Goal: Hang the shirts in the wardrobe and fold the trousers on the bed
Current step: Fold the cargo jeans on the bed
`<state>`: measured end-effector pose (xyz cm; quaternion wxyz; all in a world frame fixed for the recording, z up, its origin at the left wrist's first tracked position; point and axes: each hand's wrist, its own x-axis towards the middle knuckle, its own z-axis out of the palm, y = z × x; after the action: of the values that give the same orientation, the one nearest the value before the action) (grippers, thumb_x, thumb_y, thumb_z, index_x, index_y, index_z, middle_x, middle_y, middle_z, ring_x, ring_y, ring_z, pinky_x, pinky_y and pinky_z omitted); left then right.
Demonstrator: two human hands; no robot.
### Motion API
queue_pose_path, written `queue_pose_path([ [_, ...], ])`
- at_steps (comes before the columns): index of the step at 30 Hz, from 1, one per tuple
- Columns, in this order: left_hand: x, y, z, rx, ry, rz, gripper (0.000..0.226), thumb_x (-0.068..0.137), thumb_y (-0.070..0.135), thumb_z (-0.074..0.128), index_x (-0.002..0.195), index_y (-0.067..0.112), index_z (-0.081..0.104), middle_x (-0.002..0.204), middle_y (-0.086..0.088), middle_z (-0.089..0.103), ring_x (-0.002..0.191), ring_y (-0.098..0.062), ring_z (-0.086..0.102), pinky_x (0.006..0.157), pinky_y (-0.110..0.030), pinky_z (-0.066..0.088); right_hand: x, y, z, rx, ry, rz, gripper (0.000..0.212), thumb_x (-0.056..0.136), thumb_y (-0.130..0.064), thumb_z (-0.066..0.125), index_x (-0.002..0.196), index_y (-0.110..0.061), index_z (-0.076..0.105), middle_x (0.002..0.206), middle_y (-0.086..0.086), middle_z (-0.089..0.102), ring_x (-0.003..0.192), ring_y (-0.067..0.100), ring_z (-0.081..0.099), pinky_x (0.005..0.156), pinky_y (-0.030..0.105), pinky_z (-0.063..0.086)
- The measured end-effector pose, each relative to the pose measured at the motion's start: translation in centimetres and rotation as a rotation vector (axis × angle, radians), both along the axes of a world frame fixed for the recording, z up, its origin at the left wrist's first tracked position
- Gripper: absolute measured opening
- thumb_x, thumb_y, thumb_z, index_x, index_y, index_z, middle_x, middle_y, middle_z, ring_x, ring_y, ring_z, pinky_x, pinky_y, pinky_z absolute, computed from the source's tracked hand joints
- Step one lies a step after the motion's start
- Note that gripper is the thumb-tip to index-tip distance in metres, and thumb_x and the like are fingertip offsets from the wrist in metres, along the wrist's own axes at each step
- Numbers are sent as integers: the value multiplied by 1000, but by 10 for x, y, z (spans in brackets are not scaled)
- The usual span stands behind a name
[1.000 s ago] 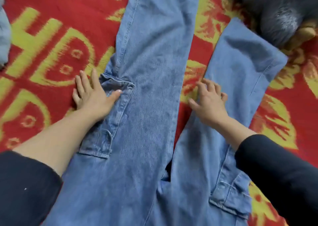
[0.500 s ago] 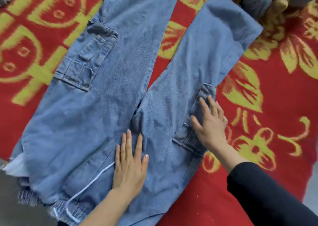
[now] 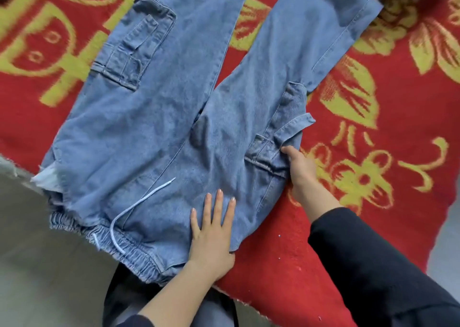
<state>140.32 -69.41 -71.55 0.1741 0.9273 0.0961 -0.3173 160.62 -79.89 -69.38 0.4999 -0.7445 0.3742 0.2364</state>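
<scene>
The jeans [image 3: 159, 117] lie face up on the bed [image 3: 373, 227], spread over its red and yellow blanket, waistband at the near edge and both legs running away from us in a narrow V. Half a second ago our right hand [image 3: 300, 167] lay flat on the cargo pocket [image 3: 276, 137] at the jeans' right side; now it has closed on the pocket's outer edge and lifted it, so the flap stands up off the blanket. Our left hand [image 3: 212, 234] has slid toward the waistband [image 3: 112, 239] and rests open, palm down, fingers spread, pinning the denim below the crotch. We judge that smoothing is over and the first fold is starting: the right leg is about to come across onto the left.

The jeans are light blue denim, wide-legged, with an elastic waistband, a white drawstring [image 3: 139, 202] trailing across the front, and a second cargo pocket [image 3: 134, 45] on the left leg. A white lining corner pokes out at the jeans' left hip.
</scene>
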Motion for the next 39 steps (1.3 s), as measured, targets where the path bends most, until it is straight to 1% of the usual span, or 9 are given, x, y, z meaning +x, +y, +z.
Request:
queue_pose_path([
  [6,-4,5,30,30,158,79,98,88,25,52,143,22,-30,154,-9,-30,142,-41,-18,113,-59,3,23,31,38,-2,-92,168,21,73,-7,63,76,-15,44,70,4,44,63,22,47,56,34,41],
  [8,3,17,45,-23,217,171,77,87,14,50,151,13,6,157,-14,10,143,-37,16,110,-46,26,31,42,52,-33,-103,192,19,74,-6,61,77,-14,44,75,6,47,67,24,50,58,35,47],
  [11,16,67,65,-247,158,442,16,78,4,48,89,14,54,107,-15,63,103,-33,58,77,-33,45,45,63,66,-152,-107,236,24,65,-13,62,87,-11,54,89,11,60,78,30,63,66,41,57],
  [14,24,145,91,-545,161,629,22,66,9,54,53,16,37,53,4,44,53,-14,43,43,-20,29,63,106,90,-189,-145,311,9,77,-6,60,81,-8,53,82,14,57,63,28,60,44,29,52],
  [18,25,252,108,-767,-7,980,18,42,9,48,34,19,36,40,7,29,39,-7,25,40,-20,19,83,201,121,54,-299,357,23,86,-1,53,74,-14,38,64,9,41,36,16,48,32,19,41],
  [22,3,326,68,-496,-229,1139,27,67,4,59,51,14,40,55,-3,32,53,-15,28,44,-26,20,64,273,112,331,-239,664,4,94,-21,49,97,-21,52,85,8,62,71,20,63,62,31,52],
  [30,-55,318,30,-508,14,1068,84,74,46,76,139,28,26,136,2,35,124,-20,42,98,-33,36,-34,291,30,-188,-58,1362,52,88,-22,61,138,-18,47,105,7,58,75,20,62,59,14,46],
  [34,-68,323,22,-524,50,1217,94,71,43,80,140,23,19,142,-6,30,125,-24,40,100,-37,36,-47,289,15,-328,-99,1448,60,87,-24,59,144,-19,40,149,8,35,129,27,44,100,30,39],
  [39,-72,344,14,-644,68,1019,51,79,47,71,119,17,59,109,9,65,102,-13,61,84,-30,47,-45,296,15,-369,-93,1475,55,90,-22,54,143,-18,41,141,8,38,121,26,47,84,25,40],
])
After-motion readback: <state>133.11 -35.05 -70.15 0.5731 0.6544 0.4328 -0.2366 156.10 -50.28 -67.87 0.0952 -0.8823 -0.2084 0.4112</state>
